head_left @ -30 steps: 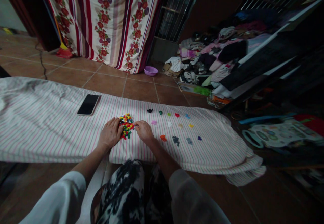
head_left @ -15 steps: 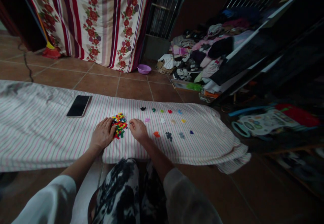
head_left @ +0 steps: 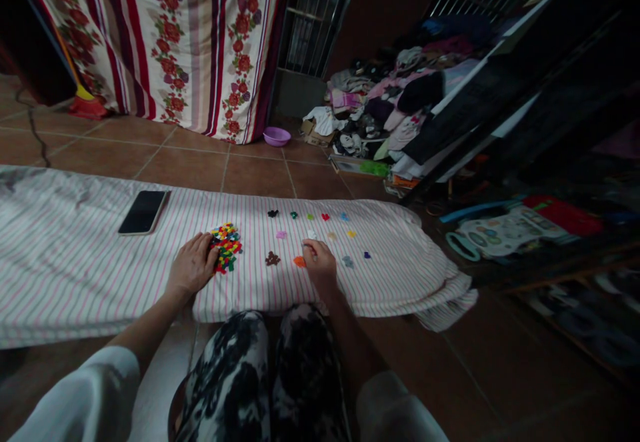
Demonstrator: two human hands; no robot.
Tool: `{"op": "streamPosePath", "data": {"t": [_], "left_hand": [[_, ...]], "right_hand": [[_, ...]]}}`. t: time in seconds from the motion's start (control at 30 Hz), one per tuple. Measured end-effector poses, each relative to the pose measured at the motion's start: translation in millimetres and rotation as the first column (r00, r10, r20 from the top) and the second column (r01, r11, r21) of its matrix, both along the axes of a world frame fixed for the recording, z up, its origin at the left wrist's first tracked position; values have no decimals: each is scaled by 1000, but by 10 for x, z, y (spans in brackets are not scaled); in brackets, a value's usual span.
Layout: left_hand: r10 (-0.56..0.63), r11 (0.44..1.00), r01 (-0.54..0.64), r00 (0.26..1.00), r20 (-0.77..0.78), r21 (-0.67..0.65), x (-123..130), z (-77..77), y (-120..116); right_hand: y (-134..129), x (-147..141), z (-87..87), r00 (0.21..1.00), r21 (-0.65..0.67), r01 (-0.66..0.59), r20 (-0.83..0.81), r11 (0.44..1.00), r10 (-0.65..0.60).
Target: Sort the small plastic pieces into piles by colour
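A mixed heap of small coloured plastic pieces (head_left: 227, 247), like tiny toy bricks, lies on the striped cloth (head_left: 150, 282). My left hand (head_left: 193, 261) rests flat at the heap's left side, fingertips touching it. To the right, small groups sorted by colour sit in rows. My right hand (head_left: 321, 263) hovers among them, thumb and fingers pinched; anything between them is too small to make out. Its fingertips are just below the white pieces (head_left: 311, 234), beside the orange pieces (head_left: 299, 262). Brown pieces (head_left: 273, 258) lie farther left. The dark grey group is hidden behind this hand.
A phone (head_left: 144, 213) lies on the cloth to the left. Black pieces (head_left: 273, 213), red pieces (head_left: 325, 217) and yellow pieces (head_left: 351, 233) are among the other groups. Beyond are a purple basin (head_left: 277, 137), a clothes heap (head_left: 385, 102) and a curtain (head_left: 195, 49).
My right hand has moved right from beside the mixed heap to the colour groups, uncovering the brown pieces and covering the dark grey ones. My left hand stays at the heap. The view has shifted slightly.
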State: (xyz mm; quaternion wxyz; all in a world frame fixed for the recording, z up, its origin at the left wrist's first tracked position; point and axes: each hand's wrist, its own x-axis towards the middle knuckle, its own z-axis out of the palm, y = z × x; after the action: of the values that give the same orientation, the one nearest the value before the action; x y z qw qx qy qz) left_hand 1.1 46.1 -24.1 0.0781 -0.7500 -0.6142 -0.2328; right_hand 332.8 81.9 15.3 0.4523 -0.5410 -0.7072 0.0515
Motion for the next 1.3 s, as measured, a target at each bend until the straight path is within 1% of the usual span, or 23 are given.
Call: {"op": "streamPosePath", "data": {"t": [0.17,0.23,0.33,0.5,0.73,0.93,1.0,1.13,1.3], "left_hand": [[-23,1000,24,999,-48,6,-2,10,-2],[-24,1000,25,997,-67,13,-2,19,-8],[-20,999,23,996,-82,25,0,36,-15],[16,999,-14,999,-35,38,7,59,-12],[-8,1000,8,1000,-15,17,5,58,-11],[25,999,-25,1000,-5,23,10,50,-12],[16,1000,-16,1000,-17,17,8,46,-14],[-11,1000,10,999,-44,-9,2,38,-15],[16,1000,-16,1000,-19,-23,13,34,-6]], "right_hand": [[-42,416,-195,993,-101,121,16,987,-120],[-49,515,-274,988,-132,156,33,979,-152],[-52,582,-361,985,-129,171,62,977,-164],[-72,576,-422,989,-79,131,73,988,-125],[-134,516,-425,992,-18,20,127,1000,-18],[-119,472,-430,985,-28,33,171,999,-27],[-115,471,-431,983,-27,41,180,999,-36],[-121,480,-433,980,-33,10,201,999,-4],[-120,480,-438,982,-15,17,188,1000,-14]]}}
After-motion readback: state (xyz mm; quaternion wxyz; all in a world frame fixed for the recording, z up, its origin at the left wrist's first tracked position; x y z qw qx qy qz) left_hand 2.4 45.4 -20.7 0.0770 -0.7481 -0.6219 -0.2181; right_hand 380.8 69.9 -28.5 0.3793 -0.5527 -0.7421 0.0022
